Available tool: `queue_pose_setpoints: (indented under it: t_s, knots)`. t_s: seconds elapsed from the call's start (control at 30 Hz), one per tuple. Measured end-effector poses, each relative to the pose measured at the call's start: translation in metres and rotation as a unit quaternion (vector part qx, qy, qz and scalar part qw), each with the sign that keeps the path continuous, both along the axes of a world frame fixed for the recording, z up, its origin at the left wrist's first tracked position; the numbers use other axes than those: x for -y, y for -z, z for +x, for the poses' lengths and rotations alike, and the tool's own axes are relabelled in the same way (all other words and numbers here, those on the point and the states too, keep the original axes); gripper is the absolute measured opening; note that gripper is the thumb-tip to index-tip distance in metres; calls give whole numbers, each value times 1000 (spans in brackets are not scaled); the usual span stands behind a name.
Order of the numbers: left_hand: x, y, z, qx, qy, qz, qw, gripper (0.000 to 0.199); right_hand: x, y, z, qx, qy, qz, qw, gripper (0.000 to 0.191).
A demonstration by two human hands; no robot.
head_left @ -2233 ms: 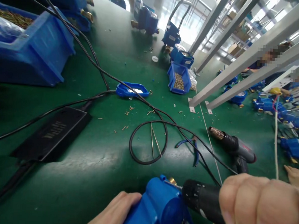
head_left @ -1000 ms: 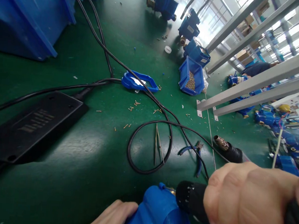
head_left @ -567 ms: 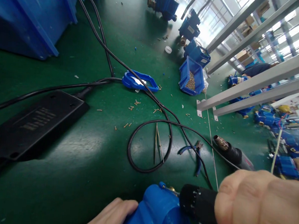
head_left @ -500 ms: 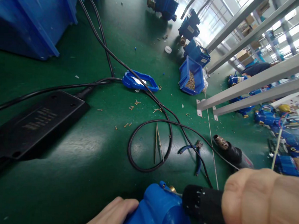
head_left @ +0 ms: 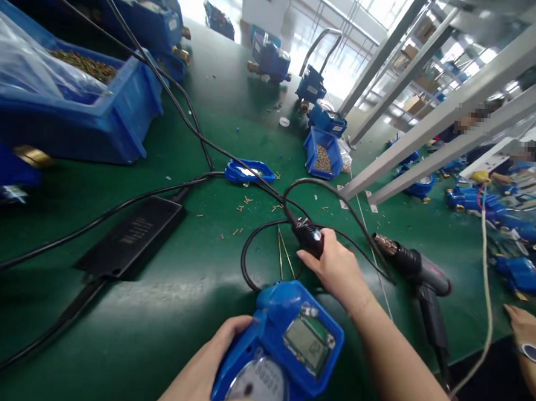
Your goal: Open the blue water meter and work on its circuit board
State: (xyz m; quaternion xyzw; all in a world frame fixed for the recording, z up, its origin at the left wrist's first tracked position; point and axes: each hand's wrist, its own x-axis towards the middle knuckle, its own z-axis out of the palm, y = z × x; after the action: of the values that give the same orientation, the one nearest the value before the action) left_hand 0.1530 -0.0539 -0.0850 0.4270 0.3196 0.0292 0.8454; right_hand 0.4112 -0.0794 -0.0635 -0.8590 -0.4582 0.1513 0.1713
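Observation:
My left hand point(head_left: 207, 366) is wrapped round a blue water meter point(head_left: 273, 328), its round dial and small digital display facing up at me. My right hand point(head_left: 336, 265) grips a black corded electric screwdriver point(head_left: 308, 238) above the green bench, beyond the meter and apart from it. Under the screwdriver and its looped cable lie brass-coloured tweezers point(head_left: 283, 253), partly covered. Several small screws point(head_left: 248, 200) are scattered past them, close to an open blue plastic lid point(head_left: 249, 173).
A heat gun point(head_left: 420, 271) lies to the right by a white cord point(head_left: 485, 286). On the left are a black power adapter point(head_left: 132, 237) and a large blue bin point(head_left: 118, 122). A small screw bin point(head_left: 313, 161) stands near grey metal posts point(head_left: 418, 122). A co-worker's hand point(head_left: 523, 328) shows at right.
My right hand has moved forward and left with the screwdriver, away from the meter. The meter has turned, so its dial and display now show. My right arm now hides the pliers.

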Motion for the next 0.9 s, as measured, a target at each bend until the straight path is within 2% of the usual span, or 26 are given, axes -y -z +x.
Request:
queue_pose_setpoints:
  t_s: [0.07, 0.17, 0.3, 0.4, 0.47, 0.53, 0.57, 0.6, 0.67, 0.77, 0.83, 0.9]
  knots:
    - [9, -10, 7, 8, -52, -30, 998, 88, 1, 21, 0, 5, -13, 9, 1000, 48]
    - [22, -21, 14, 4, -98, -16, 995, 86, 16, 30, -2, -2, -25, 44, 999, 51]
    - [34, -26, 13, 11, -122, -11, 992, 88, 72, 26, -18, -77, -43, 90, 992, 42]
    - [41, -22, 11, 11, -132, -4, 991, 90, 122, 27, -47, -166, -53, 110, 978, 41]
    - [47, -17, 12, 17, -122, 5, 992, 90, 146, 30, -71, -257, -19, 163, 953, 56]
    - [54, -8, 13, 20, -116, 19, 993, 90, 159, 33, -92, -345, 16, 218, 913, 84]
    - [58, -3, 14, 18, -116, 33, 993, 91, 161, 33, -100, -360, 25, 225, 905, 102]
    - [61, 3, 15, 9, -115, 55, 992, 93, 162, 33, -106, -350, 31, 216, 911, 117]
    - [66, 12, 14, -23, -104, 110, 988, 96, 158, 30, -110, -277, 43, 166, 946, 131]
    - [67, 14, 10, -34, -53, 173, 983, 90, 150, 28, -106, -208, 75, 130, 967, 117]
    - [63, 7, 7, -9, -10, 180, 984, 77, 147, 30, -103, -212, 87, 156, 961, 100]
    - [57, -1, 8, -1, -3, 169, 986, 60, 147, 32, -103, -240, 112, 210, 941, 90]
